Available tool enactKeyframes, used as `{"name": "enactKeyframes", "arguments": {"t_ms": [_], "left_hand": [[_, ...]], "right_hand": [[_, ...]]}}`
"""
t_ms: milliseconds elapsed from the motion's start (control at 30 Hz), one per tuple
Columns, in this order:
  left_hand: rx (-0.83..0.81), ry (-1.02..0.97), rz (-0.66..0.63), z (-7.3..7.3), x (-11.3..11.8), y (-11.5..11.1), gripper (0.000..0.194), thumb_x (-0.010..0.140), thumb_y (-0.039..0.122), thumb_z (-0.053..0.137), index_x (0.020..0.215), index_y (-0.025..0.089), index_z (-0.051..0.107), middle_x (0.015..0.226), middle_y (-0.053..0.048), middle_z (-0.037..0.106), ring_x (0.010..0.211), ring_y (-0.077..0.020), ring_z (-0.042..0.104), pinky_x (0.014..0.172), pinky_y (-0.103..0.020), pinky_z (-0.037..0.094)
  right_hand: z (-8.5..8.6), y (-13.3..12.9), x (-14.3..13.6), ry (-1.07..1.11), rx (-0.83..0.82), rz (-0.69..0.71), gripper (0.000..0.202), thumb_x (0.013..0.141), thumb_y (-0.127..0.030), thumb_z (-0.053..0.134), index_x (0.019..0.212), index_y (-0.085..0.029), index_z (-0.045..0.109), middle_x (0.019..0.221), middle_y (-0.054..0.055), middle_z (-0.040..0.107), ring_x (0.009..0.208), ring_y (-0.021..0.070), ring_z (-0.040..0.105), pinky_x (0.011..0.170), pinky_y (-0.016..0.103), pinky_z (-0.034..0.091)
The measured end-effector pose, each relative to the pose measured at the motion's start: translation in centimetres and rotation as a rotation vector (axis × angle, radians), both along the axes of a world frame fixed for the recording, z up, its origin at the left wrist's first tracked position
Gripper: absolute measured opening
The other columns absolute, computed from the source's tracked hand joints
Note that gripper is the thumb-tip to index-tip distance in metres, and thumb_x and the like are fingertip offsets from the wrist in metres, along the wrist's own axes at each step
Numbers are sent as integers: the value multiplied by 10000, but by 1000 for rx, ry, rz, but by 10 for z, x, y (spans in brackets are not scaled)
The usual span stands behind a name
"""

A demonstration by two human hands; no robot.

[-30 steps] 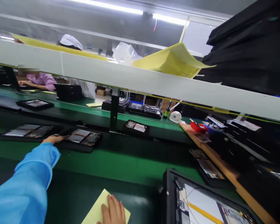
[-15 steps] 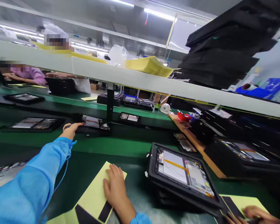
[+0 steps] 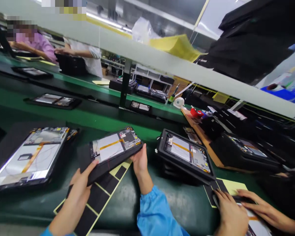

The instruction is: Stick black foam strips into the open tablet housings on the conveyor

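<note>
A black foam tray (image 3: 88,178) with an opened tablet (image 3: 113,144) in it is held up between my hands. My left hand (image 3: 81,186) grips its near left edge, thumb on top. At its right end, my right hand (image 3: 140,162) is closed round the corner, with some fingers hidden beneath. Under the tray lies a yellow sheet with black rectangles (image 3: 102,193) on the dark green table. To the left sits another opened tablet (image 3: 36,154), with an orange ribbon across it. On the right a stack of black trays (image 3: 186,173) carries an opened tablet (image 3: 186,149).
A co-worker's hands (image 3: 236,209) handle a tablet at the lower right. Beyond my hands, a tray with a tablet (image 3: 55,101) rests on the green bench strip. A wooden board edge (image 3: 199,131) runs beside more black trays. A white shelf beam (image 3: 162,59) crosses above.
My left hand has drawn the tray with the tablet from the far strip towards me. My right hand has left the yellow sheet and taken the tray's right end. The view has shifted.
</note>
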State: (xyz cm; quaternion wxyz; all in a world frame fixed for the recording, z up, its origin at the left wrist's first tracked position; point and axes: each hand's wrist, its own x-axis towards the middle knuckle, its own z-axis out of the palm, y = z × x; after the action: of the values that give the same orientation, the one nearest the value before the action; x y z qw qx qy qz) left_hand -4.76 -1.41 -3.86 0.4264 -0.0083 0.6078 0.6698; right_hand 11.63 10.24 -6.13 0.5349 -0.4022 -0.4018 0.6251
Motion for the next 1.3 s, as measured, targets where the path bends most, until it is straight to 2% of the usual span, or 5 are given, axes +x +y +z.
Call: {"name": "enactKeyframes", "arguments": {"t_ms": [233,367,567,933,1300], "left_hand": [[49,57,-355,-48,34,-117,572,770,593,817,1204,258,653,908,-32,747,828,-251,744,684,-341,651],[104,753,-778,-76,0,-158,417,937,648,598,925,257,742,777,-37,721,661,-203,674,630,-283,582],[277,1874,-710,-94,-82,-102,570,993,550,516,1411,166,570,1376,-207,603,1191,-378,623,967,-481,537],[342,2033,-616,-69,-60,-106,330,1011,443,552,972,149,698,1102,-197,667,948,-359,641,797,-478,514],[925,1791,-1072,-63,-56,-32,313,998,287,546,1253,352,715,1458,-41,603,1390,-317,506,1224,-569,286]], "right_hand": [[-7,-6,14,-200,-115,28,568,751,-706,697,915,-163,679,803,86,740,658,216,686,504,287,526],[5,1,30,-398,-20,-63,420,801,-569,727,892,-159,712,867,80,721,736,196,641,630,292,518],[13,-81,62,-829,259,-82,192,883,-341,676,985,-191,740,1012,73,692,873,193,605,817,311,479],[23,-132,59,-1021,53,226,83,895,-182,655,812,-182,660,722,-18,596,670,132,551,637,242,414],[17,-146,74,-1079,111,194,73,831,-141,682,823,-192,735,778,-1,605,695,129,537,672,252,426]]}}
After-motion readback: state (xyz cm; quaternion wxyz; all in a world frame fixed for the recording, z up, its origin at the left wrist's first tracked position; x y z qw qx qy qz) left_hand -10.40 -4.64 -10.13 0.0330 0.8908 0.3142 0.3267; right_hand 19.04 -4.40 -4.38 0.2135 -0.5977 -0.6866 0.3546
